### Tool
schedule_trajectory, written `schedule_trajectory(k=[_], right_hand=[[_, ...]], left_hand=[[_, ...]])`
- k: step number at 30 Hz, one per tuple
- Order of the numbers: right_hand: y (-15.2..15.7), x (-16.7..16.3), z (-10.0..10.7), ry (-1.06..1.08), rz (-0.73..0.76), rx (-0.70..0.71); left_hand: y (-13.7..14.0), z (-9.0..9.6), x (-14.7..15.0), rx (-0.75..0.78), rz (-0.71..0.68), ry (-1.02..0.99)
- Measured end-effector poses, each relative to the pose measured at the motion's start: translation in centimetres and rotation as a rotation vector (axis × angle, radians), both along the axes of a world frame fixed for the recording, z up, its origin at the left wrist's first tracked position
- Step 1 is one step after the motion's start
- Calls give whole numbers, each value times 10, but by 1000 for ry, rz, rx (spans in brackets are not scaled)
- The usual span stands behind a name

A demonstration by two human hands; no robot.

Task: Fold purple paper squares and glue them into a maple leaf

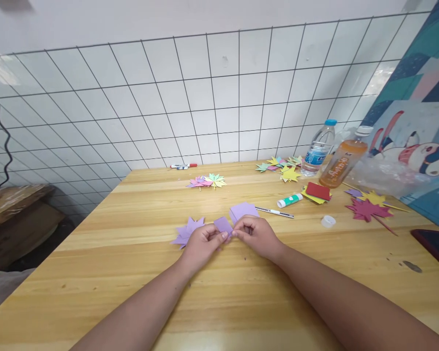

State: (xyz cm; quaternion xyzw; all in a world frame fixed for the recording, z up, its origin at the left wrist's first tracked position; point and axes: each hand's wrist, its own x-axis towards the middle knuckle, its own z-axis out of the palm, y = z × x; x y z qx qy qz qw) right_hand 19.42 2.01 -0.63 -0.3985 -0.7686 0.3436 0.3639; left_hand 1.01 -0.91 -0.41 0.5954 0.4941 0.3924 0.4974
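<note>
Between my two hands is a small piece of purple paper [223,225], held just above the table. My left hand [204,242] pinches its lower edge between thumb and fingers. At its right corner my right hand [255,235] is closed, thumb and forefinger pressed together on the paper. Behind my right hand lie larger purple paper squares [243,210], partly covered by it. To the left, a pointed purple paper leaf [189,231] rests on the table, partly hidden by my left hand.
On the wooden table [139,292] are a pen [275,212], a glue stick [289,200], a white cap [328,222] and red and yellow paper [318,191]. Farther back stand a water bottle [318,148] and an orange drink bottle [346,161]. Paper leaves [369,209] lie right; markers [183,166] lie by the wall.
</note>
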Motion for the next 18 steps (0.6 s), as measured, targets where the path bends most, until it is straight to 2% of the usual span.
schedule_trajectory(k=[6,8,9,11,12,14,18], right_hand=[[-1,3,9,-198,-18,124],[0,11,18,-329,-131,200],[1,16,23,-411,-253,226],[5,28,30,-610,-448,208],[7,33,32,-710,-497,179],[11,41,32,-893,-496,91],[14,45,27,-979,-483,31]], left_hand=[[2,-1,-1,-33,40,12],[3,1,-2,-62,42,-15],[3,2,-3,-74,43,-34],[4,3,-5,-96,51,-77],[5,4,-5,-108,53,-99],[5,3,-7,-132,53,-143],[2,6,-9,-199,79,-266]])
